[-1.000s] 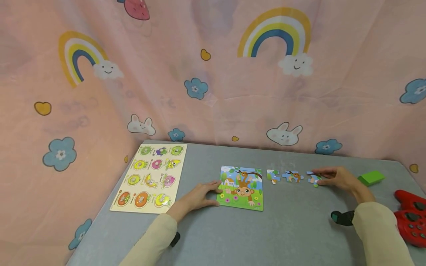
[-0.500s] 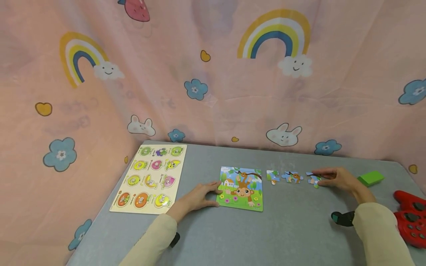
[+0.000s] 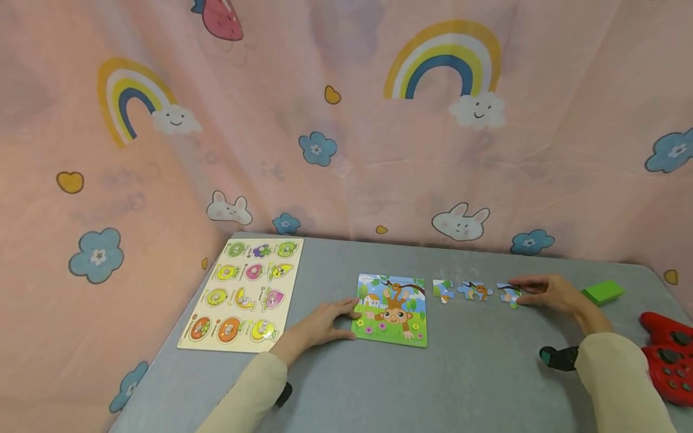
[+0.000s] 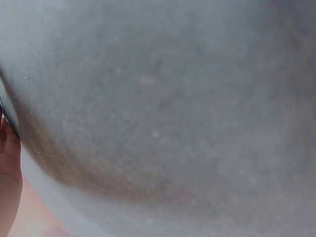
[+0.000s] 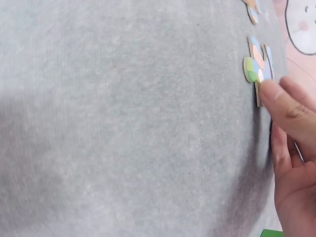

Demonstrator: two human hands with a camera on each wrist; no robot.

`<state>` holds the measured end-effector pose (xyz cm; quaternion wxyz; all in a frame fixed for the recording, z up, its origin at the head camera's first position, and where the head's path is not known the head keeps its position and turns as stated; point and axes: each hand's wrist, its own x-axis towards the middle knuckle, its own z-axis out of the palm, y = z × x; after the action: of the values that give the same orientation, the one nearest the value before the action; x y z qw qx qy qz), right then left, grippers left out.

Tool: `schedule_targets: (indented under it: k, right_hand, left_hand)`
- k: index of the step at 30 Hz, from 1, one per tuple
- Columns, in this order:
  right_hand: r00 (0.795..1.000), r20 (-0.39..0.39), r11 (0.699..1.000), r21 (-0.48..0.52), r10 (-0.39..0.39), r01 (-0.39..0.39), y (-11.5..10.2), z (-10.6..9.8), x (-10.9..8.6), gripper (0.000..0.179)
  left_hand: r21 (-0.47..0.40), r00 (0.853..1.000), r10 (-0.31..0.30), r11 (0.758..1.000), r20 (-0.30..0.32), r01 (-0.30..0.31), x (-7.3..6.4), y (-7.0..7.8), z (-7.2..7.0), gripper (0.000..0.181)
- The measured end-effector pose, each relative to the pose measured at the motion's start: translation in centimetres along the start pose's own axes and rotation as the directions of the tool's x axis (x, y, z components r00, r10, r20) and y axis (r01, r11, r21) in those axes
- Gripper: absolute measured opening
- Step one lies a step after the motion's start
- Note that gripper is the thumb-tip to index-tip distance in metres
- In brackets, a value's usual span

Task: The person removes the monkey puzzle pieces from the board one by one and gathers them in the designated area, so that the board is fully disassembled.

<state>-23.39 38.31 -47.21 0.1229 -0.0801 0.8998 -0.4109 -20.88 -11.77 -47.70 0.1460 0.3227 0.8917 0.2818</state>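
A square monkey jigsaw puzzle (image 3: 397, 325) lies flat at mid-table in the head view. My left hand (image 3: 322, 325) rests at its left edge, fingertips right at the side and thumb by the lower left corner. Only part of that hand shows at the left border of the left wrist view. To the puzzle's right, my right hand (image 3: 554, 296) pinches a loose jigsaw piece (image 3: 506, 293) between thumb and fingers. The right wrist view shows the thumb (image 5: 281, 106) against this piece's edge. A second jigsaw piece (image 3: 476, 291) and a third jigsaw piece (image 3: 444, 290) lie in a row beside it.
At left lies a cream fruit peg board (image 3: 257, 294). A green block (image 3: 603, 292) sits right of my right hand, with a red game controller (image 3: 671, 358) nearer the table's right edge. A pink patterned curtain (image 3: 346, 120) hangs behind the grey table (image 3: 449, 391).
The whole scene sits slightly lower in the head view from a small camera shift. Both hands, the puzzle and the loose pieces keep their places.
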Motion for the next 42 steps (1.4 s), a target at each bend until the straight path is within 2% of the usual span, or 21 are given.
schedule_targets:
  k: [4, 8, 14, 17, 20, 26, 29, 32, 38, 42]
  right_hand:
    - [0.998, -0.059, 0.995, 0.097, 0.007, -0.001, 0.2, -0.1, -0.6, 0.058]
    - [0.992, -0.125, 0.979, 0.205, -0.001, 0.026, 0.2, 0.1, -1.2, 0.054]
    - [0.975, -0.210, 0.955, 0.270, -0.069, 0.125, -1.0, 1.2, -1.6, 0.047]
    - [0.971, -0.223, 0.933, 0.326, -0.083, 0.154, -1.8, 2.0, -1.6, 0.044]
    - [0.976, -0.206, 0.921, 0.359, -0.078, 0.149, -2.7, 2.9, -1.5, 0.045]
    - [0.988, -0.149, 0.940, 0.329, -0.042, 0.089, -5.1, 4.8, -1.3, 0.053]
    - [0.990, -0.132, 0.937, 0.340, -0.043, 0.086, -6.2, 6.0, -1.3, 0.054]
    - [0.992, -0.116, 0.922, 0.376, -0.053, 0.093, -7.2, 7.2, -1.2, 0.054]
    - [0.994, -0.066, 0.869, 0.484, -0.082, 0.103, -8.9, 9.5, -0.7, 0.050]
    - [0.995, -0.031, 0.851, 0.517, -0.092, 0.095, -9.9, 11.1, -0.2, 0.049]
  left_hand:
    - [-0.013, 1.000, -0.001, 1.000, 0.005, 0.001, 0.0, 0.0, 0.1, 0.044]
    - [-0.021, 1.000, 0.000, 1.000, 0.001, 0.000, 0.0, 0.0, 0.1, 0.045]
    - [-0.015, 1.000, 0.002, 1.000, 0.000, -0.002, 0.0, -0.1, 0.1, 0.044]
    - [-0.023, 1.000, -0.001, 1.000, 0.003, 0.001, 0.0, -0.1, 0.1, 0.044]
    - [-0.028, 1.000, -0.002, 1.000, 0.004, 0.003, 0.1, -0.1, 0.1, 0.045]
    - [-0.014, 1.000, -0.004, 1.000, 0.008, 0.004, 0.1, -0.1, 0.1, 0.045]
    - [0.004, 1.000, -0.003, 1.000, 0.010, 0.003, 0.2, 0.0, 0.0, 0.049]
    - [0.020, 1.000, 0.002, 1.000, 0.007, -0.002, 0.2, 0.0, 0.0, 0.056]
    - [0.022, 1.000, 0.015, 1.000, -0.005, -0.015, 0.2, 0.0, 0.0, 0.067]
    - [0.040, 0.999, 0.033, 0.999, -0.010, -0.033, 0.2, -0.2, 0.1, 0.052]
